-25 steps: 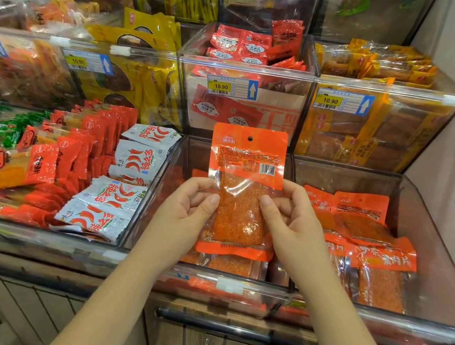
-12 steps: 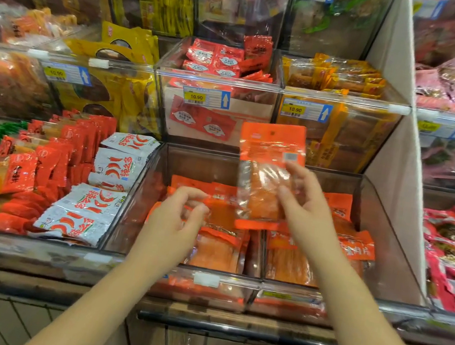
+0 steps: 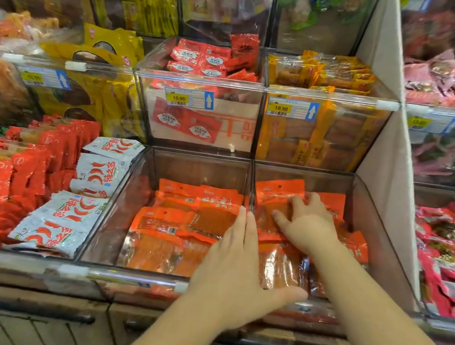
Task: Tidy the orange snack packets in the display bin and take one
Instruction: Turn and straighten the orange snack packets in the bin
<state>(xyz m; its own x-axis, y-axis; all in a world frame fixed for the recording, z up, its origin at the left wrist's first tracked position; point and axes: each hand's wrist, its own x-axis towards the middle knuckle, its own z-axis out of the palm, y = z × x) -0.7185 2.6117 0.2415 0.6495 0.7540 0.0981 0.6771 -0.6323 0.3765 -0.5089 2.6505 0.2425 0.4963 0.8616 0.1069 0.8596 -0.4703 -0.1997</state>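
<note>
Right hand (image 3: 309, 228): fingers spread on leaning orange packet (image 3: 274, 192) in display bin (image 3: 377, 229), gripping nothing. Left hand (image 3: 236, 271): flat, empty. Best pressed evenly, squared against neighbouring packets (image 3: 333, 204).

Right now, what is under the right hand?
Visible: orange snack packets stacked in the right-hand bin, the right hand resting spread on them. How deep the stack goes beneath is covered.

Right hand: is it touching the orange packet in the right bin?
Touching. Head view shows the right hand spread over the orange packet, fingers lying on its front, no gap visible.
</note>
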